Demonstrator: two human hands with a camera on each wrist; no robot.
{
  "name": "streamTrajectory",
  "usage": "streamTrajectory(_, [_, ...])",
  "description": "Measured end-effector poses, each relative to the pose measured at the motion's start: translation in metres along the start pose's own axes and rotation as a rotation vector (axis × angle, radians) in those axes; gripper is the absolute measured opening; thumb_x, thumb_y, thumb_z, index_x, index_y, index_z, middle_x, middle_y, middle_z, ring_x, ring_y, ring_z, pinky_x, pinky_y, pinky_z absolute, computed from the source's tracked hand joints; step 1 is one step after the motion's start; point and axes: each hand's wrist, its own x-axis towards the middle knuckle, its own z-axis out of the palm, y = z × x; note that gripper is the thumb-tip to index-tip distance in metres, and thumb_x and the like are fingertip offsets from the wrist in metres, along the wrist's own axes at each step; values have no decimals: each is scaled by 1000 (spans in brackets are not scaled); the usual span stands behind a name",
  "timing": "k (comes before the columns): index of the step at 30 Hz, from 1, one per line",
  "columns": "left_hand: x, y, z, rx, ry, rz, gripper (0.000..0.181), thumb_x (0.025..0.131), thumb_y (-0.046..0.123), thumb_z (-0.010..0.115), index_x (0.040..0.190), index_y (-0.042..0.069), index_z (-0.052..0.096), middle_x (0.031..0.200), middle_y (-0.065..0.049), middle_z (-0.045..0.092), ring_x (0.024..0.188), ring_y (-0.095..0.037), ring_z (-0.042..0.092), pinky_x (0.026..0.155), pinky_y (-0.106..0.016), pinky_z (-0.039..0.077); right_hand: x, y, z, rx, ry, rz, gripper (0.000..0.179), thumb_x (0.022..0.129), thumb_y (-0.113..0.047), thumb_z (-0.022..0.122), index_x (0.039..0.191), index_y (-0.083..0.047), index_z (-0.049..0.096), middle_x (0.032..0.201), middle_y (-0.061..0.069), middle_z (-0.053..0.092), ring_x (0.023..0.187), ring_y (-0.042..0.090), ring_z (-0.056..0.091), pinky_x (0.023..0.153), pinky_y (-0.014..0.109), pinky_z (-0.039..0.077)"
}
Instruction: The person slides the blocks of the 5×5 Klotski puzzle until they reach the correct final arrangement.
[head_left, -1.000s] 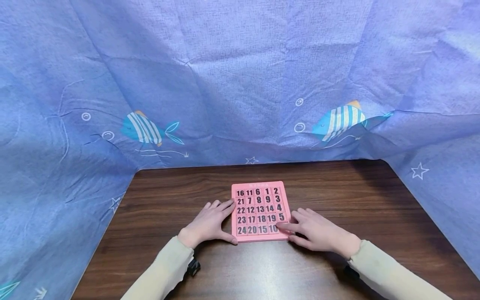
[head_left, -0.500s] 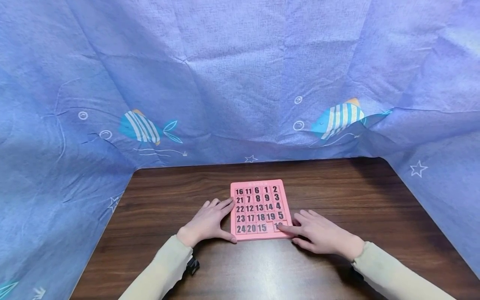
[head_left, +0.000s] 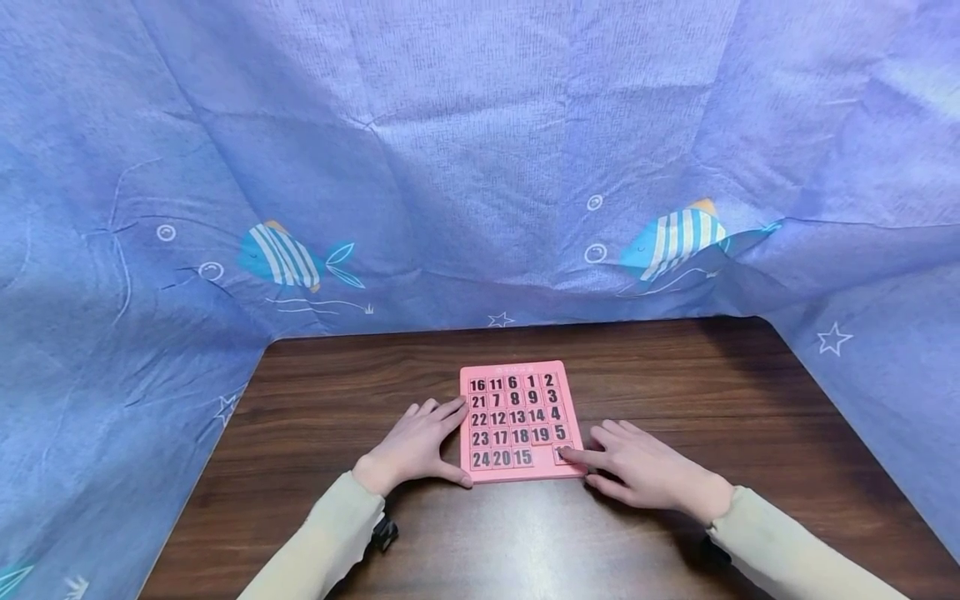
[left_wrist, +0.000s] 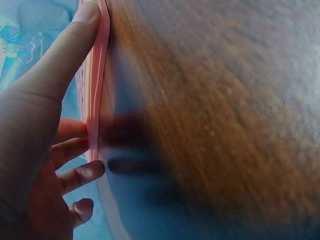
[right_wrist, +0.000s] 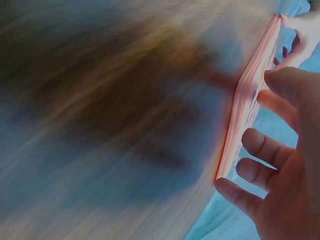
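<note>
A pink sliding number puzzle lies flat on the table, its tiles printed with black numbers. The left hand rests at its left side, thumb on the near left corner and a finger touching the left edge. With its index fingertip, the right hand presses the tile in the near right corner, whose number is mostly covered. Left of that tile is a bare slot, beside the 15 tile. In the left wrist view, the thumb touches the puzzle's edge, fingers spread.
The dark wooden table extends around the puzzle on every side. Behind it hangs a blue curtain printed with striped fish. A small black device sits at the left wrist.
Under the right index finger, the 10 tile has slid right into the near right corner, leaving a slot beside the 15. The left hand has stayed on the puzzle's left side.
</note>
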Motion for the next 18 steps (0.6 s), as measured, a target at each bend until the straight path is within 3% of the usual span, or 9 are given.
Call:
streamTrajectory(5, [-1, 1, 0, -4, -7, -4, 117, 70, 76, 81, 159, 9, 45, 165, -9, 40, 121, -27, 50, 103, -51, 40, 18, -8, 5, -29, 19, -14, 42, 94, -31, 75, 136, -25, 71, 92, -9, 51, 82, 10, 42, 74, 31, 41])
streamTrajectory(11, [-2, 2, -1, -21, -7, -4, 117, 70, 74, 82, 159, 8, 45, 165, -9, 41, 125, -29, 49, 106, -54, 39, 39, -18, 13, -73, -1, -88, 45, 94, -36, 74, 138, -26, 70, 98, -5, 55, 89, 13, 50, 77, 34, 44])
streamTrajectory(18, [-2, 2, -1, -13, -2, -2, 117, 70, 75, 82, 159, 9, 45, 165, -9, 41, 127, -30, 49, 108, -55, 39, 44, -22, 15, -103, -34, -96, 48, 93, -37, 74, 140, -27, 68, 101, -2, 57, 92, 17, 52, 81, 37, 46])
